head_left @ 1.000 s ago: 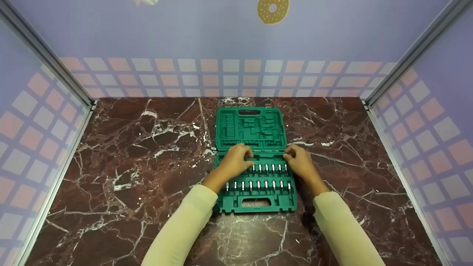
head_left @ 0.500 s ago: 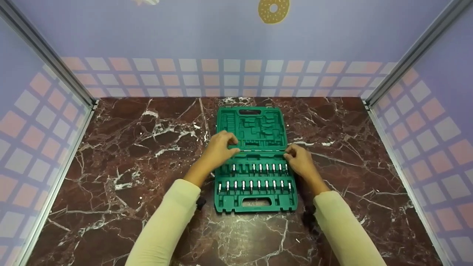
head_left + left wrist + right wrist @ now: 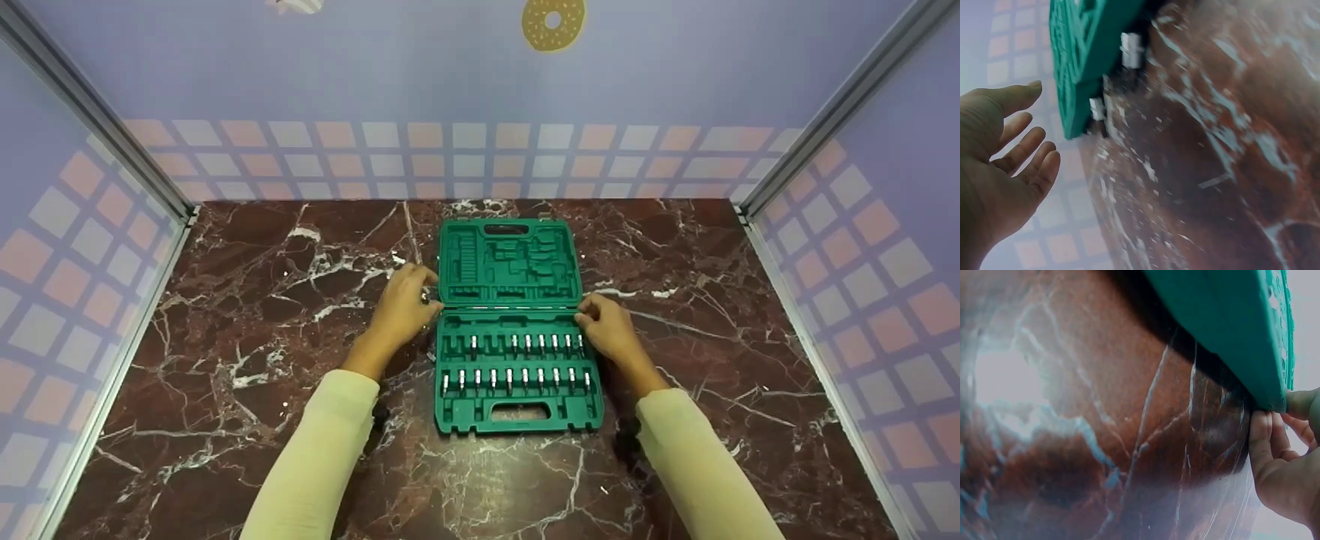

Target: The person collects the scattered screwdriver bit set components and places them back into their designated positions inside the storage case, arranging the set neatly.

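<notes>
An unfolded green socket case (image 3: 517, 415) lies on the marble table. Two rows of silver bit sockets (image 3: 541, 377) stand in its near half, with several vacant slots in the upper row. My left hand (image 3: 401, 304) hovers beside the case's left edge near the hinge. Its fingers are loosely spread and hold nothing in the left wrist view. Two more bit sockets, a nearer one (image 3: 1131, 52) and a farther one (image 3: 1097, 108), lie on the table along that edge. My right hand (image 3: 609, 330) pinches the case's right edge by the hinge; thumb and fingers (image 3: 1264, 439) meet there.
The far half of the case, the lid (image 3: 510, 259), lies flat with moulded recesses and a handle slot. Lilac panels with a tile pattern (image 3: 469, 154) enclose the dark red marble table (image 3: 262, 360) at the back and on both sides.
My left hand has moved left, from over the upper socket row to outside the case's left edge, uncovering a lone socket in that row. My right hand has stayed at the right edge.
</notes>
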`<state>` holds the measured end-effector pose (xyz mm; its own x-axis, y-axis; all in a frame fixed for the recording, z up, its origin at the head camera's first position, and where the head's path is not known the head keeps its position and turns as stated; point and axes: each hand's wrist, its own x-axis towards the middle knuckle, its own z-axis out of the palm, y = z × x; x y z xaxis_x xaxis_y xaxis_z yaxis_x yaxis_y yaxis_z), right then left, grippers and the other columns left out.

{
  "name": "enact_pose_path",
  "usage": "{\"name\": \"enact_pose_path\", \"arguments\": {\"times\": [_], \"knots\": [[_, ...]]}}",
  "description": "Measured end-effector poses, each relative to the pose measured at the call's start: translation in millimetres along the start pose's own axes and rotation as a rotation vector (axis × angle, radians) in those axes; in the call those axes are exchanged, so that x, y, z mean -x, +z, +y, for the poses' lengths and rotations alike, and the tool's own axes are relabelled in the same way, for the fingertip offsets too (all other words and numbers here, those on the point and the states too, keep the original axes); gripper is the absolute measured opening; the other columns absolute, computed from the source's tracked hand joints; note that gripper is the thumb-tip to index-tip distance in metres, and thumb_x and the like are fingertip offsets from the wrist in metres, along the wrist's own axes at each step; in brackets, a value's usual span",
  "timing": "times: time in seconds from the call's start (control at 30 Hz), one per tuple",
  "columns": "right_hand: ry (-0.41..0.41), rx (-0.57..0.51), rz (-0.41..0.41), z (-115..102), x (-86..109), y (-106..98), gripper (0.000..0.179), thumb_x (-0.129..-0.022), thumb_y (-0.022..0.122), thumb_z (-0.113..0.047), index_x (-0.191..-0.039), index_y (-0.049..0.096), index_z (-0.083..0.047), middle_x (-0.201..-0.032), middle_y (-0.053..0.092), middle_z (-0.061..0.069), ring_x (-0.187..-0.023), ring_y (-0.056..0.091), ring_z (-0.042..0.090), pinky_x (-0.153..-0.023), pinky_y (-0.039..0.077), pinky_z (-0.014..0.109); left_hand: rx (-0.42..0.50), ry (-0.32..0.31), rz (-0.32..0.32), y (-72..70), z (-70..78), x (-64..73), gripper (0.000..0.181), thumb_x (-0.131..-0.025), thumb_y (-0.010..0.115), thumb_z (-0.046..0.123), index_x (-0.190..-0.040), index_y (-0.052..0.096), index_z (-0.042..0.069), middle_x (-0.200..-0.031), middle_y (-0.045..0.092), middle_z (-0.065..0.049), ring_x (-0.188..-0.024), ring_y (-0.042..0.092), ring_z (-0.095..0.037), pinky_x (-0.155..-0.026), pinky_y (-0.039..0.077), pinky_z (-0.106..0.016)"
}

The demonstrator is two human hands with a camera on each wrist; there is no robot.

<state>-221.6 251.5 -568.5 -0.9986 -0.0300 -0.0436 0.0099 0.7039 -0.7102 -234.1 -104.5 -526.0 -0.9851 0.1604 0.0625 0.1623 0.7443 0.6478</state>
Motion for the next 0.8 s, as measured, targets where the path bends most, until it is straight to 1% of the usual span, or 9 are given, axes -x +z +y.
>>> {"name": "enact_pose_path", "arguments": {"times": [0.03, 0.1, 0.3, 0.5, 0.63, 0.7, 0.8], "knots": [[0.001, 0.0, -0.001, 0, 0.1, 0, 0.009, -0.098, 0.068, -0.01, -0.105, 0.067, -0.003, -0.088, 0.068, 0.013, -0.077, 0.057, 0.025, -0.07, 0.047, 0.038, -0.003, -0.002, 0.003, 0.6, -3.0, -0.4, 0.042, -0.085, 0.083, 0.009, -0.122, 0.066, 0.0, -0.125, 0.062, -0.018, -0.12, 0.057, -0.036, -0.104, 0.049, -0.051], [0.0, 0.004, 0.002, 0, 0.0, 0, 0.009, -0.098, 0.069, -0.01, -0.104, 0.067, -0.004, -0.087, 0.068, 0.012, -0.077, 0.057, 0.025, -0.07, 0.047, 0.038, -0.011, -0.008, 0.003, 2.5, -8.4, -1.3, 0.043, -0.083, 0.084, 0.008, -0.121, 0.067, 0.0, -0.123, 0.063, -0.018, -0.119, 0.057, -0.036, -0.105, 0.049, -0.05], [0.008, 0.005, -0.002, -1, -0.1, 0, 0.009, -0.098, 0.068, -0.01, -0.105, 0.067, -0.004, -0.09, 0.069, 0.014, -0.078, 0.058, 0.025, -0.071, 0.048, 0.039, -0.047, -0.022, -0.035, 8.7, -18.8, -4.9, 0.045, -0.083, 0.085, 0.01, -0.123, 0.068, -0.001, -0.124, 0.063, -0.019, -0.121, 0.055, -0.04, -0.109, 0.046, -0.051], [-0.001, -0.005, 0.012, 1, 1.9, 2, 0.008, -0.098, 0.068, -0.009, -0.105, 0.067, -0.003, -0.089, 0.07, 0.015, -0.076, 0.059, 0.025, -0.069, 0.048, 0.039, -0.051, -0.049, -0.05, 16.6, -22.6, -8.4, 0.042, -0.085, 0.084, 0.01, -0.122, 0.069, -0.001, -0.126, 0.064, -0.02, -0.12, 0.055, -0.041, -0.108, 0.047, -0.052], [-0.019, -0.003, 0.027, 1, 1.3, 2, 0.008, -0.098, 0.068, -0.007, -0.104, 0.068, -0.002, -0.086, 0.069, 0.014, -0.074, 0.058, 0.024, -0.068, 0.047, 0.037, -0.074, -0.049, -0.064, 20.8, -23.5, -11.5, 0.038, -0.087, 0.081, 0.009, -0.121, 0.069, -0.003, -0.126, 0.064, -0.021, -0.121, 0.055, -0.04, -0.107, 0.047, -0.052], [-0.025, -0.003, 0.025, 1, 1.2, 2, 0.008, -0.098, 0.067, -0.007, -0.104, 0.068, -0.002, -0.086, 0.069, 0.014, -0.074, 0.057, 0.023, -0.068, 0.047, 0.037, -0.101, -0.041, -0.067, 23.2, -24.2, -12.3, 0.035, -0.088, 0.08, 0.009, -0.119, 0.07, -0.003, -0.125, 0.064, -0.021, -0.12, 0.055, -0.041, -0.106, 0.048, -0.052], [-0.02, -0.008, 0.019, 1, 1.1, 1, 0.009, -0.098, 0.068, -0.008, -0.104, 0.067, -0.002, -0.088, 0.068, 0.014, -0.076, 0.057, 0.024, -0.07, 0.048, 0.038, -0.13, -0.03, -0.061, 26.4, -24.7, -13.3, 0.031, -0.088, 0.079, 0.009, -0.115, 0.071, -0.002, -0.122, 0.062, -0.021, -0.118, 0.055, -0.041, -0.105, 0.048, -0.053]]}}
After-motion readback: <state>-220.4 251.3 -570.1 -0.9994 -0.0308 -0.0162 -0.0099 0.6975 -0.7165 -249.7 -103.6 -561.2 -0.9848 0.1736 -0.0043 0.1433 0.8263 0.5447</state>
